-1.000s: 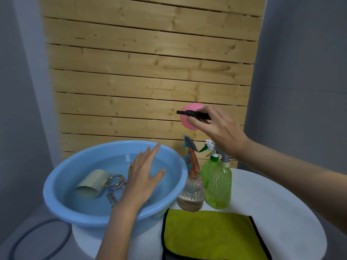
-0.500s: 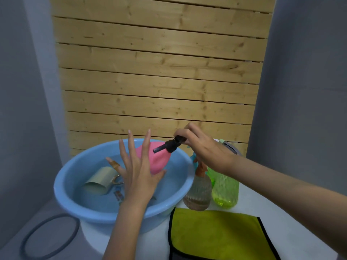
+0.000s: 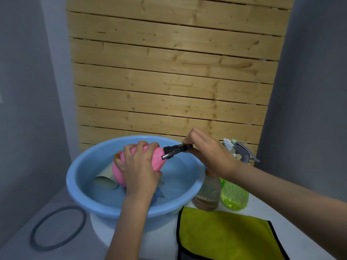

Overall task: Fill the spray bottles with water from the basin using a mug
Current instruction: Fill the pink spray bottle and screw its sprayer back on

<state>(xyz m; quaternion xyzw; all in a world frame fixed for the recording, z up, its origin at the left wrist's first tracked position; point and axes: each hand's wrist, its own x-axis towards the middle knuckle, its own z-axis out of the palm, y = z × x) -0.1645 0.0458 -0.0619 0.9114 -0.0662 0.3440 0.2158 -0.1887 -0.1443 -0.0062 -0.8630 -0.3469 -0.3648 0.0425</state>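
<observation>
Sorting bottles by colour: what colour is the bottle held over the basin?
The round plastic bottle is pink, its spray head black; head view.

Left hand [image 3: 139,167] curled gripping, right hand [image 3: 210,156] pinching

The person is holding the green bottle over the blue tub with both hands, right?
Not quite: it is the pink spray bottle over the blue basin, not a green one. The head view shows the left hand gripping its body and the right hand pinching its black spray head. The green spray bottle stands on the table.
</observation>
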